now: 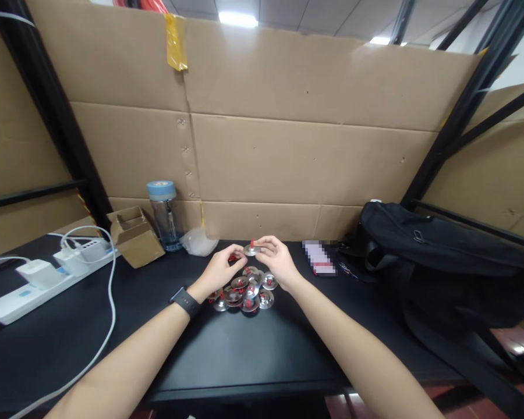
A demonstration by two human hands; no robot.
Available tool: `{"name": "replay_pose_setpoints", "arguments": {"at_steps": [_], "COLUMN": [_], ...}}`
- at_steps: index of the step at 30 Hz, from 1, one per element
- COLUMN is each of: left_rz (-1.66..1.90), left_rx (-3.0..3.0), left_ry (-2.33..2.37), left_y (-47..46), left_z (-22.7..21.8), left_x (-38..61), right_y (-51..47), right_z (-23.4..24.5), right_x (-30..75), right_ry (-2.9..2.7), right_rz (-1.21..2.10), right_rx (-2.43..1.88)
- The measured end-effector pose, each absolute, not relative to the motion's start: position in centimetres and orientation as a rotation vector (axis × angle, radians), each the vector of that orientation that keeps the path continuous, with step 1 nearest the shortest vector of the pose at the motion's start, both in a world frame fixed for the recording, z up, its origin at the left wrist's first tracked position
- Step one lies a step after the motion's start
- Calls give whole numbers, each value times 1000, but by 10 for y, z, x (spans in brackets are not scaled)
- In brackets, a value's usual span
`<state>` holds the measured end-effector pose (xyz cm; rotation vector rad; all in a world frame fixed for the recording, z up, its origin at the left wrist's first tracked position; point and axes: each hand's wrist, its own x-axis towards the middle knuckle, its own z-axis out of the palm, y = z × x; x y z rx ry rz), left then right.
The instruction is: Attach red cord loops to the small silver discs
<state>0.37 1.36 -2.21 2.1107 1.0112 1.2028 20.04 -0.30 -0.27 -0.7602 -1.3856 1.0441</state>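
Several small metal finger cymbals (251,289) with red straps lie in a loose pile on the black table (248,355). Above the far side of the pile, my right hand (279,262) pinches one finger cymbal (250,251), its red strap pointing up. My left hand (220,269), wearing a black watch (186,301), is curled close to that cymbal's left edge. A bit of red shows between its fingers and thumb; whether it is a held cymbal's strap, I cannot make out.
On the left stand a white power strip (48,282) with chargers and a cable, an open cardboard box (135,238) and a blue-lidded bottle (163,215). A plastic bag (199,243) lies behind. At right are a phone (320,258) and a black backpack (454,262). Cardboard (288,163) walls the back.
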Motion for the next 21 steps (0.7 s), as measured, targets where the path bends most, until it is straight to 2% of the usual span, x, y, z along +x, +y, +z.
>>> {"name": "replay_pose_setpoints", "arguments": {"at_steps": [6, 13, 21], "left_rz": [1287, 1252, 1230], "left_rx": [1978, 2110, 2422], "left_ry": [1024, 1051, 1076], "left_y": [10, 2, -4], "left_z": [-19, -18, -6], "left_x": [6, 11, 8], "right_y": [-12, -13, -16], "right_z": [-3, -5, 0], "right_x": [198, 199, 207], "right_ry": [-1463, -1646, -1930], "right_rz": [1102, 1073, 771], "right_rx": [-798, -787, -782]}}
